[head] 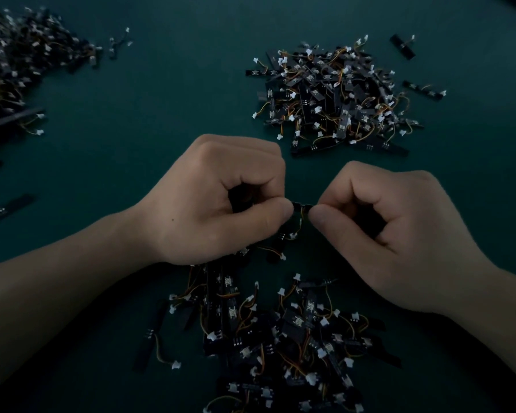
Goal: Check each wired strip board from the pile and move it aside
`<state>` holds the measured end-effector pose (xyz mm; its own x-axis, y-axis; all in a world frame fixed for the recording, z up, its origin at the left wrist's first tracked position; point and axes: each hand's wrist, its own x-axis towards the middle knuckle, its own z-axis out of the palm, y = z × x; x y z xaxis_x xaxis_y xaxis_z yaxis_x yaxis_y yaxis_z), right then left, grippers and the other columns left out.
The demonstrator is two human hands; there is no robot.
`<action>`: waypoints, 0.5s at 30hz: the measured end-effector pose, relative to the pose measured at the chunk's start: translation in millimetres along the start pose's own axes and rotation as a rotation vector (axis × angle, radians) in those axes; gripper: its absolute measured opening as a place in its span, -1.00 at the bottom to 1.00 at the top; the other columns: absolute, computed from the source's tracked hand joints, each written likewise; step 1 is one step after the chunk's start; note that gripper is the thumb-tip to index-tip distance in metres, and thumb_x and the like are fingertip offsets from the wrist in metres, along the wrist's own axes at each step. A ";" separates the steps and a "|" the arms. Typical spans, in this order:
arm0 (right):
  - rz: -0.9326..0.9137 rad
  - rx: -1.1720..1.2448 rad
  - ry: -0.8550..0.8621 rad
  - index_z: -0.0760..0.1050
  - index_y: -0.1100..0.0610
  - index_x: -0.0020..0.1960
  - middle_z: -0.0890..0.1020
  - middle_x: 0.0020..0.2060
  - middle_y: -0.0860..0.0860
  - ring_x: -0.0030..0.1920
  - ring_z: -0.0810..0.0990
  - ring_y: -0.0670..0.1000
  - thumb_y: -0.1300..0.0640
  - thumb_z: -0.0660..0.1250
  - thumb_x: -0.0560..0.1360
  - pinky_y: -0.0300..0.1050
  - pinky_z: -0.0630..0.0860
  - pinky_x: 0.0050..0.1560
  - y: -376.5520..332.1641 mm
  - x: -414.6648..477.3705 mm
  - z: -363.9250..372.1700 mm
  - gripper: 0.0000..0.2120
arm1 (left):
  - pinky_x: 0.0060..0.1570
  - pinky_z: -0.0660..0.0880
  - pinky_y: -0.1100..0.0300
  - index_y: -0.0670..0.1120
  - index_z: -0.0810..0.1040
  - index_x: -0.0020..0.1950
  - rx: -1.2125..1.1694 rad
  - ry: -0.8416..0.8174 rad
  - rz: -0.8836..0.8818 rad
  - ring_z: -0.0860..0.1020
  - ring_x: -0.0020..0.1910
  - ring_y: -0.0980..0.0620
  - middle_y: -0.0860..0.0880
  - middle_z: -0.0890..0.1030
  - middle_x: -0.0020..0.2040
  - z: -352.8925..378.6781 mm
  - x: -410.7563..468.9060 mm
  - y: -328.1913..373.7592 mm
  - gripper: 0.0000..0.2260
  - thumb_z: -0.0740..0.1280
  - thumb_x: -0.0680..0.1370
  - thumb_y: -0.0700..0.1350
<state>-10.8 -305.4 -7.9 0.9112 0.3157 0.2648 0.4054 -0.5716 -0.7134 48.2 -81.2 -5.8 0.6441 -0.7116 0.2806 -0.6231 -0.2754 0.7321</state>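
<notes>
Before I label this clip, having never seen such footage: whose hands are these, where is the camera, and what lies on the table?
No machine here: a person works with bare hands, and the one picture comes from a camera worn on the head, looking down. The left hand and right hand each pinch an end of one small black board, its wires hanging between them. Nearest the camera lies a near pile of such boards, with orange wires and white plugs. A right pile lies beyond the hands and a left pile at the far left, all on a dark green table.
</notes>
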 end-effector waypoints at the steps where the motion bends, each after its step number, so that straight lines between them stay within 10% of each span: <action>1: -0.006 0.004 -0.016 0.56 0.03 -0.14 0.55 -0.45 -0.10 -0.45 0.53 -0.03 -0.01 0.37 0.60 -0.32 0.35 -0.49 -0.2 -0.3 0.0 -0.82 | -0.33 0.36 0.03 -0.25 0.46 -0.35 -0.022 -0.015 0.000 0.45 -0.35 -0.10 -0.09 0.46 -0.34 -0.8 -0.2 -0.2 -0.69 0.35 0.57 -0.20; 15: -0.023 0.054 -0.111 0.50 0.02 -0.21 0.45 -0.52 -0.09 -0.52 0.44 -0.04 -0.01 0.31 0.60 -0.38 0.26 -0.49 3.4 -0.9 -1.7 -0.77 | -0.28 0.38 0.12 -0.23 0.48 -0.30 -0.065 -0.094 0.016 0.46 -0.32 -0.08 -0.07 0.47 -0.31 -0.9 0.8 0.2 -0.72 0.33 0.60 -0.20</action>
<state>-10.1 -308.9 -9.4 0.8869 0.4114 0.2101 0.4183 -0.5224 -0.7430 49.0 -81.2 -4.9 0.5877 -0.7740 0.2355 -0.6011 -0.2230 0.7674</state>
